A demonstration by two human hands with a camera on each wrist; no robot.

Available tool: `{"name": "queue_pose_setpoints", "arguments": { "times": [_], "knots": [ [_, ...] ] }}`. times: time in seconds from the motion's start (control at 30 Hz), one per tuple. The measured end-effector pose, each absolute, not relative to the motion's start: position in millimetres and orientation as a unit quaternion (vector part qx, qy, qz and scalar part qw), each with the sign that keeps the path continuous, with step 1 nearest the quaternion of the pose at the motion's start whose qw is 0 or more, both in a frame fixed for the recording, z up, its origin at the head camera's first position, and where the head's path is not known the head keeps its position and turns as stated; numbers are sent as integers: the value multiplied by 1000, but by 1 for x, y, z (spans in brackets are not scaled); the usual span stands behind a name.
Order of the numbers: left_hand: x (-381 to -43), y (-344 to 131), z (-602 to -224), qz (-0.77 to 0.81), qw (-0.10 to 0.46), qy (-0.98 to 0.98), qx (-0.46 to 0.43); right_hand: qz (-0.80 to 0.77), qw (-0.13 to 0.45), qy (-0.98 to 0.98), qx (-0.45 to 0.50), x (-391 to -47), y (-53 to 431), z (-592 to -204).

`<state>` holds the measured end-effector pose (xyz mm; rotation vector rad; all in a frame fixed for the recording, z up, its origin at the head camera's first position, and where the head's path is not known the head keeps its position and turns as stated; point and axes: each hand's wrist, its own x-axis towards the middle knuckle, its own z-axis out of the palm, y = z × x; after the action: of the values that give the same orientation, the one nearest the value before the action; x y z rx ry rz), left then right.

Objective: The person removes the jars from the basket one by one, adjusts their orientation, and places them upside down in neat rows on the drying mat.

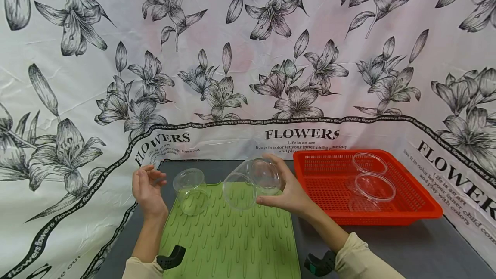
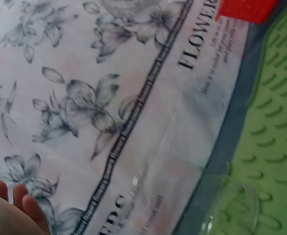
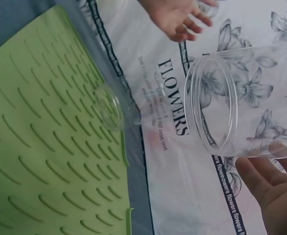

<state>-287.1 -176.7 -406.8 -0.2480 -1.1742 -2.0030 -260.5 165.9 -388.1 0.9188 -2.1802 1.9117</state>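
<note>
My right hand (image 1: 284, 186) holds a clear plastic jar (image 1: 241, 190) raised over the back of a green ridged mat (image 1: 232, 236), thumb on the near side and fingers on the far side. The jar is tilted on its side, its ringed mouth away from the palm, as the right wrist view shows. At the mat's back left corner a second clear jar (image 1: 193, 201) stands. My left hand (image 1: 149, 190) is raised just left of that jar, fingers loosely bent and nothing in them.
A red slotted plastic basket (image 1: 407, 216) sits at the back right of the grey table (image 1: 387, 244). Two clear jars (image 1: 375, 187) stand inside it. A flower-printed cloth (image 1: 217, 141) hangs behind the table and along its sides.
</note>
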Motion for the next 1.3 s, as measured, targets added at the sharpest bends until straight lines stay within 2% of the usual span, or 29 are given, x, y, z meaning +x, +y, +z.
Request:
{"name": "queue_pose_setpoints", "arguments": {
  "times": [0.13,0.37,0.5,0.6,0.73,0.8,1.1,1.3],
  "knots": [
    [-293,-186,-423,-760,409,-505,2,616,47,-730,293,-263,163,-391],
    [-300,-199,-457,-703,381,-595,81,598,45,-755,265,-272,156,-398],
    [-300,-208,-477,-655,336,-665,125,583,35,-775,240,-278,152,-403],
    [-297,-213,-489,-614,270,-726,152,577,28,-782,232,-282,149,-407],
    [-291,-220,-502,-574,162,-789,148,576,20,-786,223,-289,145,-415],
    [-288,-222,-507,-557,129,-809,140,578,15,-786,220,-292,142,-418],
    [-283,-223,-511,-518,67,-846,105,558,18,-808,188,-302,129,-432],
    [-282,-227,-515,-510,47,-854,97,552,23,-816,170,-307,120,-443]
  ]
}}
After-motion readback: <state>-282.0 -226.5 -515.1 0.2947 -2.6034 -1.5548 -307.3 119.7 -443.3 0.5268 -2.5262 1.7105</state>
